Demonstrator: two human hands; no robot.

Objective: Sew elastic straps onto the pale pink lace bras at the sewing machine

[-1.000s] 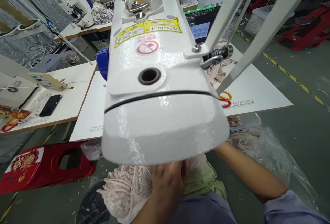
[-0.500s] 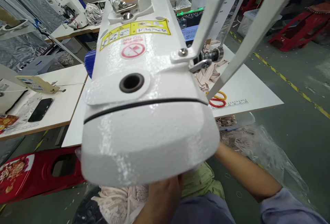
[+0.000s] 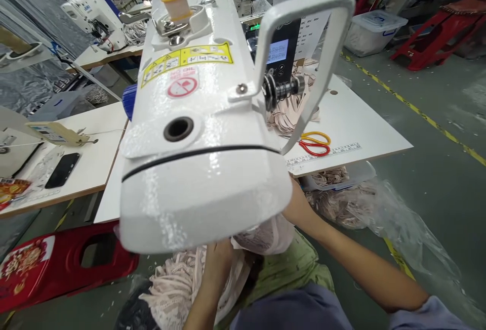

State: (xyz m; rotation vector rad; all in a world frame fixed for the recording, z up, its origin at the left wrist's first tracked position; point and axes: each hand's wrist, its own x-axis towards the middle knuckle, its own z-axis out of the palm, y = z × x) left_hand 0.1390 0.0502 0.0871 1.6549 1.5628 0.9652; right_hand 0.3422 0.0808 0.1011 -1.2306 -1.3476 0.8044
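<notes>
A white sewing machine head (image 3: 205,193) fills the middle of the view and covers the needle area. My left hand (image 3: 220,259) is at its lower edge, fingers curled and closed at a pale pink lace fabric (image 3: 266,236); the fingertips are hidden. The lace hangs below the machine head, over my lap. My right arm (image 3: 322,231) reaches in from the right; the hand itself is behind the machine head, so its fingers do not show. Beside my left forearm lies a heap of pale lace pieces (image 3: 170,284).
Red-and-yellow-handled scissors (image 3: 316,142) and a ruler (image 3: 341,149) lie on the white table (image 3: 372,122), near pale fabric strips (image 3: 286,115). A red stool (image 3: 72,264) stands at left. A phone (image 3: 63,170) rests on the neighbouring table. Plastic bags (image 3: 395,234) are on the floor at right.
The view has shifted, so the machine head sits a little further left and more of the table shows. My left hand has moved left and up, and the pink lace has come into sight beside it.
</notes>
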